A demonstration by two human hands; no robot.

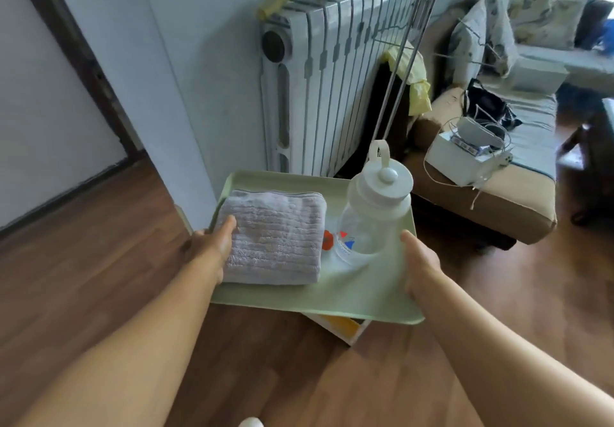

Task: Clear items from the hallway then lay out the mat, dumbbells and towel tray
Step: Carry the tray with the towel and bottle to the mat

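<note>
Head view: pale green plastic tray (349, 293), rectangular and rimmed, above the wood floor (99, 277), gripped at its side edges by left hand (212, 244) and right hand (420, 263), thumbs on top, fingers hidden underneath; carrying folded grey ribbed towel (275, 237) at left and clear white-lidded bottle (368, 220) at right, its red-blue label unreadable; white ribbed radiator (332, 87) beyond, tan sofa (498, 207) to the right.

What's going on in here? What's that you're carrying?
A person is holding a green tray with both hands. The left hand grips its left edge, thumb on a folded towel; the right hand grips its right edge near a clear bottle. The tray is by a radiator, over a wooden floor.
</note>
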